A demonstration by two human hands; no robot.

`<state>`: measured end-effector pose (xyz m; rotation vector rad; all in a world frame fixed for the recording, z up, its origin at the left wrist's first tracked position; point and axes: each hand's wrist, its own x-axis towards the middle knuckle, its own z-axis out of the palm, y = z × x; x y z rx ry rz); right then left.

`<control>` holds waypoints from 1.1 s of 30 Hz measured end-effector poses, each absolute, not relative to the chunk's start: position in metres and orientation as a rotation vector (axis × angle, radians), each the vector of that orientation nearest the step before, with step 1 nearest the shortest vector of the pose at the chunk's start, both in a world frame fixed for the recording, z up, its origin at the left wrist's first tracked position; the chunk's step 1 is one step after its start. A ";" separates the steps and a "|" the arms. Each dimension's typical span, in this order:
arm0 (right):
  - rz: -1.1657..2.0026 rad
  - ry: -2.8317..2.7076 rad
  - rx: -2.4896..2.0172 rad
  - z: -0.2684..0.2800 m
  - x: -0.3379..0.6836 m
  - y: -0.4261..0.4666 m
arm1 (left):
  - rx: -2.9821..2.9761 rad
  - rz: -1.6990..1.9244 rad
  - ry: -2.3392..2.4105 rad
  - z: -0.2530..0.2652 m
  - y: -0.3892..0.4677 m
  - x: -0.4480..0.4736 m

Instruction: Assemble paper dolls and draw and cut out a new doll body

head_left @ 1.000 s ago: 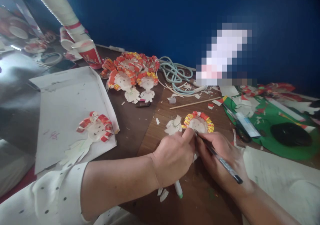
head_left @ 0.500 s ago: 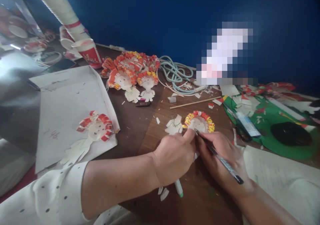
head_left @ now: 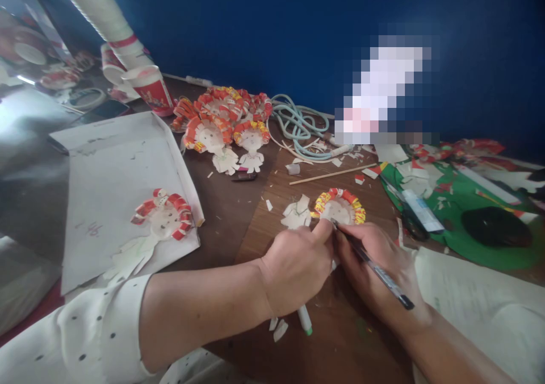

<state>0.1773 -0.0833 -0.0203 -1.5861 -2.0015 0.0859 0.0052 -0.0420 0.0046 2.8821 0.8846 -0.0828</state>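
Observation:
My right hand (head_left: 378,259) grips a black-capped pen (head_left: 386,279), its tip low at the face of a paper doll (head_left: 341,210). That doll has a round white face ringed by red and yellow curled paper. Closed, with its index finger pressed at the doll's lower edge, my left hand (head_left: 298,264) holds it from the left; the other fingertips are hidden. Just left of the doll lies a white cut-out paper body (head_left: 297,212). A marker with a green end (head_left: 305,319) rests under my left wrist beside small paper scraps.
Another paper doll (head_left: 168,219) lies on a white box lid (head_left: 106,185) at left. Several finished-looking dolls (head_left: 221,117) are piled behind, near a red cup (head_left: 153,91) and a coiled cable (head_left: 298,125). A wooden stick (head_left: 332,174), scissors (head_left: 411,222) and a green mat (head_left: 451,242) sit right.
Both hands stay almost where they were, with the pen and doll held in the same place. The pen's rear end has shifted very slightly upward.

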 end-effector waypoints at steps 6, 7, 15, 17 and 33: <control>0.111 -1.999 -1.585 -0.020 0.178 -0.083 | 2.885 -0.137 0.876 0.007 -0.041 0.005; 0.109 -1.996 -1.586 -0.020 0.178 -0.083 | 2.886 -0.136 0.878 0.007 -0.041 0.005; 0.108 -2.002 -1.593 -0.020 0.178 -0.082 | 2.897 -0.065 0.896 0.004 -0.043 0.005; 0.115 -2.000 -1.591 -0.020 0.178 -0.082 | 2.898 -0.058 0.903 0.003 -0.043 0.005; 0.117 -2.009 -1.574 -0.020 0.180 -0.085 | 2.878 -0.062 0.892 0.005 -0.042 0.005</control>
